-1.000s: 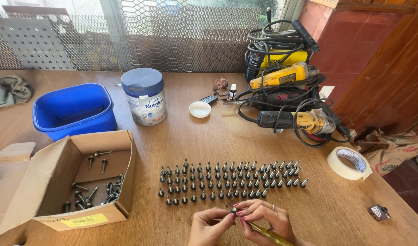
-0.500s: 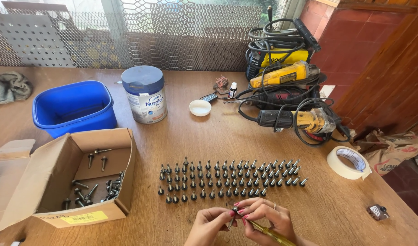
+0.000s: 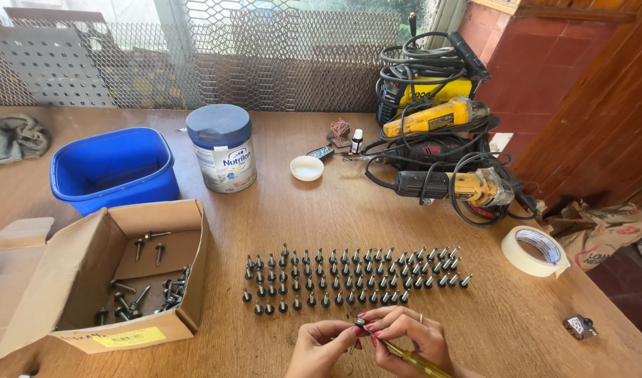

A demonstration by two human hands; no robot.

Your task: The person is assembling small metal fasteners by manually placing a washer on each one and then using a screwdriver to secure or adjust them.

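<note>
At the bottom edge of the wooden table [image 3: 335, 210], my left hand [image 3: 321, 346] and my right hand [image 3: 405, 336] meet around a small dark bolt [image 3: 361, 324]. My left fingers pinch the bolt. My right hand grips a yellow-handled screwdriver [image 3: 415, 357] whose tip rests at the bolt. Just beyond my hands stand several rows of upright bolts [image 3: 349, 276]. An open cardboard box [image 3: 104, 280] to the left holds several loose bolts [image 3: 142, 294].
A blue plastic tub [image 3: 114, 171] and a lidded tin can [image 3: 223, 147] stand at the back left. A small white lid [image 3: 307, 168] lies mid-table. Corded power tools [image 3: 440, 147] pile at the back right. A tape roll [image 3: 534, 250] and paper bag [image 3: 601, 227] sit right.
My hands stay at the bolt with only slight finger movement. The camera view has shifted a little; the box appears slightly lower left.
</note>
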